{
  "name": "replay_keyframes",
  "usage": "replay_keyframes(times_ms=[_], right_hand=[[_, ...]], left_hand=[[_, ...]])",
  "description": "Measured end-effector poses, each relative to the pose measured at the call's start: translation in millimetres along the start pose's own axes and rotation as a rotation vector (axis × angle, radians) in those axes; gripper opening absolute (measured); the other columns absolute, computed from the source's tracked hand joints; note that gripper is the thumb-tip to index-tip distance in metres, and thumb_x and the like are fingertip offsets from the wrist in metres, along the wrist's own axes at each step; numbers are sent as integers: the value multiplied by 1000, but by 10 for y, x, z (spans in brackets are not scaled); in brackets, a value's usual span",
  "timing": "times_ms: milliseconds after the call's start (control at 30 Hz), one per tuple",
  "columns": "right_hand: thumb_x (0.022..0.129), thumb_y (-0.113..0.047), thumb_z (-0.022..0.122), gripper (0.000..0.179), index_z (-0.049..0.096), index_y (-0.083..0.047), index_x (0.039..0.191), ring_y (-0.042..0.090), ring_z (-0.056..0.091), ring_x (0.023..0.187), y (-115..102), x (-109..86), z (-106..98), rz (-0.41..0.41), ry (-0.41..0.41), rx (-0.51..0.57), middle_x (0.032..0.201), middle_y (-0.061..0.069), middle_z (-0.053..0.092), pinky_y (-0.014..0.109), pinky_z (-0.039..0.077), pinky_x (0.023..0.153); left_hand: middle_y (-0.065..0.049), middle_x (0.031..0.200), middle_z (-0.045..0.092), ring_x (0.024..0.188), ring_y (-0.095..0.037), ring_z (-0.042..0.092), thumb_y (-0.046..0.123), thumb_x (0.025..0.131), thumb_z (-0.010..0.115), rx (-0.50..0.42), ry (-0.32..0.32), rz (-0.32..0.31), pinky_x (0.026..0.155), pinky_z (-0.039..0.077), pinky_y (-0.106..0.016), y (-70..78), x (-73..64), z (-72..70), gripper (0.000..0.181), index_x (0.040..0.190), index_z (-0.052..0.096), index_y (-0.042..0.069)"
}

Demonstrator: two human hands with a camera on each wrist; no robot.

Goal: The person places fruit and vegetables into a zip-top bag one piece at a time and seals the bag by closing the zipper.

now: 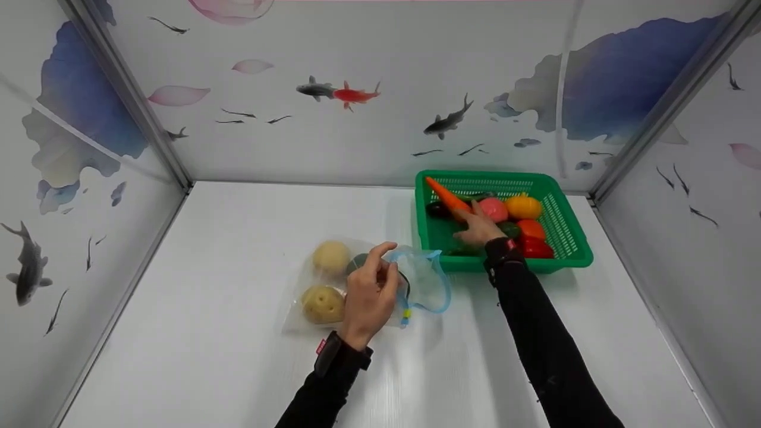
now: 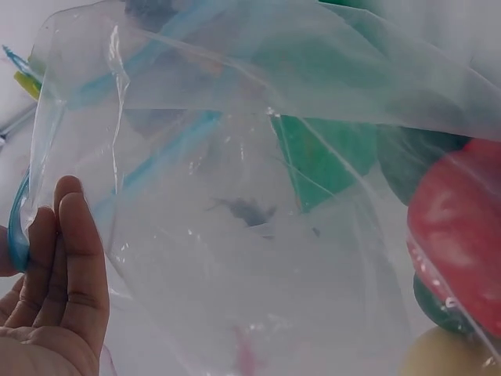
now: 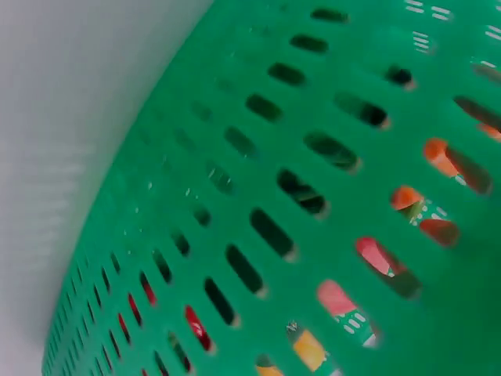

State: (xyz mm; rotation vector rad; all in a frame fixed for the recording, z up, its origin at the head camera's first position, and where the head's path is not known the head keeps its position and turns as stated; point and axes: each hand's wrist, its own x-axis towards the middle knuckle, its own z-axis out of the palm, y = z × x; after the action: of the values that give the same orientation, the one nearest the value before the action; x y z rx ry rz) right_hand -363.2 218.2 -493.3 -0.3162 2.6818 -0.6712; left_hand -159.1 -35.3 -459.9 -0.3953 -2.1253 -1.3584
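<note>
In the head view, a clear bag (image 1: 423, 285) is laid on the white desk (image 1: 196, 297), with potato-like vegetables (image 1: 323, 304) seen inside it and its mouth pointed toward the green basket (image 1: 576, 238). The left hand (image 1: 370, 297) is held over the bag; the right hand (image 1: 478, 232) is placed inside the basket at the lower end of a carrot (image 1: 443, 195), which is slanted toward the far rim. Whether the carrot is grasped or merely touched by the right grip cannot be told, as the fingers are partly hidden. Should the carrot be pulled out sharply, the pink round item (image 1: 493, 210) and its closely packed neighbours could be dislodged. The red tags (image 1: 510, 244) on the wristbands are too small to be read, and no brand or label can be made out. In the left wrist view, the blue edging (image 2: 19, 235) is seen pinched narrowly between thumb and fingers by the left grip. Because the film looks limp and only this edge is visibly held, the mouth could be folded in or snagged by a long item. In the right wrist view, only slotted basket wall and blurred colours behind it are shown; if the rim were caught by the wrist, the basket could be dragged. No writing is seen there either.
</note>
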Motion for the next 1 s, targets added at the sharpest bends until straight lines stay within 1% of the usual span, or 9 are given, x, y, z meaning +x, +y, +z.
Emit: replay_keyframes(times_ms=[67,133,267,333,533,667,800,900,1000], right_hand=[[95,-21,60,65,33,-10,153,49,10,147,-16,12,-12,12,-26,-6,163,23,-4,63,17,115],[94,-19,62,60,41,-8,149,48,19,144,-31,32,-8,16,-11,-5,162,24,6,62,22,114],[91,-17,66,48,53,-4,135,40,41,120,-62,90,46,16,68,22,144,25,32,56,37,105],[91,-15,66,43,53,-2,130,37,44,109,-67,107,80,19,84,24,133,24,38,53,41,99],[91,-9,64,34,53,-4,122,36,48,102,-30,106,139,2,80,-21,122,24,51,50,45,93],[94,-10,62,27,48,-4,116,33,53,87,48,61,146,32,112,-4,107,23,58,42,46,76],[96,-17,60,38,39,-4,124,30,53,80,109,30,168,80,137,53,100,21,56,35,43,68],[96,-21,59,54,32,-5,140,31,54,84,82,35,183,87,142,80,108,23,57,36,43,71],[96,-25,56,61,30,-6,148,33,54,91,5,27,180,76,157,105,121,24,56,38,43,77]], left_hand=[[3,64,52,58,-4,47,5,96,54,0,-1,-3,55,42,-19,0,-10,6,30,126,59,8],[3,64,51,59,-4,46,5,96,54,-4,-5,-10,55,42,-19,-3,-21,12,30,126,59,7],[3,65,50,59,-4,46,4,96,55,-3,-2,-29,56,42,-19,-17,-50,14,30,125,59,5],[3,65,50,59,-4,46,4,95,56,0,0,-31,56,43,-19,-26,-63,14,30,125,59,4],[2,65,49,59,-5,45,4,95,56,6,-4,-18,56,42,-19,-24,-50,22,30,125,59,6],[2,65,49,59,-5,45,4,95,56,5,-6,-12,55,41,-19,-13,-32,37,30,125,59,7],[2,65,48,59,-5,45,4,95,55,5,-11,-7,54,41,-18,-10,-35,46,30,125,59,8],[2,64,48,58,-5,45,4,95,56,18,-10,-12,54,41,-18,-15,-42,34,29,124,60,8],[1,63,49,57,-6,45,4,95,57,37,-1,-12,54,40,-18,-18,-29,14,28,122,61,8]])
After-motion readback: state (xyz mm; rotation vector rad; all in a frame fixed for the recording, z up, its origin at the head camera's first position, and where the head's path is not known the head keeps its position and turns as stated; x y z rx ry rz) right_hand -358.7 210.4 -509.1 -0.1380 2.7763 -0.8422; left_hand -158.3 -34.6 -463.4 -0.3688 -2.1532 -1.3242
